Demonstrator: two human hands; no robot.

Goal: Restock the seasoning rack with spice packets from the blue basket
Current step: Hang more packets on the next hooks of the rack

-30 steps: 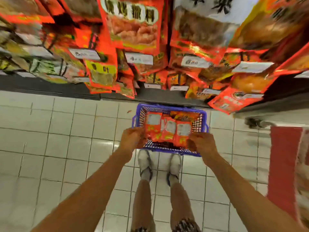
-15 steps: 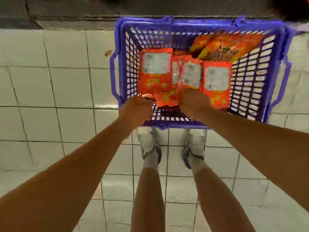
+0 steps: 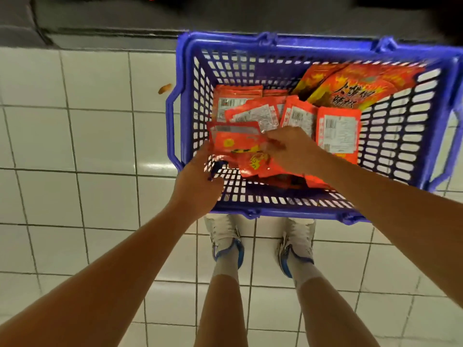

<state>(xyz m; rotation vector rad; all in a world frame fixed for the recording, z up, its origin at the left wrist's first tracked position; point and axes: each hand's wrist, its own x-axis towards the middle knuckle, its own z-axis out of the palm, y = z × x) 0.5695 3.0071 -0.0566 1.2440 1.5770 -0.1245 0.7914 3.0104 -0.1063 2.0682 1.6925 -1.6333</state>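
Observation:
The blue basket [image 3: 183, 61] stands on the tiled floor right in front of my feet. Several small red spice packets [image 3: 338, 131] lie inside it, mostly white label side up, with larger orange packets [image 3: 350, 88] at the far right. My right hand [image 3: 293, 149] reaches into the basket and grips a small bunch of red packets [image 3: 238, 144] near the front left. My left hand [image 3: 198, 181] is at the basket's front left corner, fingers touching the lower edge of that same bunch. The seasoning rack is out of view except for its dark base.
The rack's dark grey base [image 3: 100, 23] runs along the top of the view, just behind the basket. White floor tiles [image 3: 75, 146] spread to the left. A small orange scrap [image 3: 164, 88] lies on the floor beside the basket. My shoes [image 3: 225, 236] stand against its front edge.
My view has dropped from the rack to the basket and come closer. Both hands went from holding a row of packets at the rim to gathering a bunch inside, front left.

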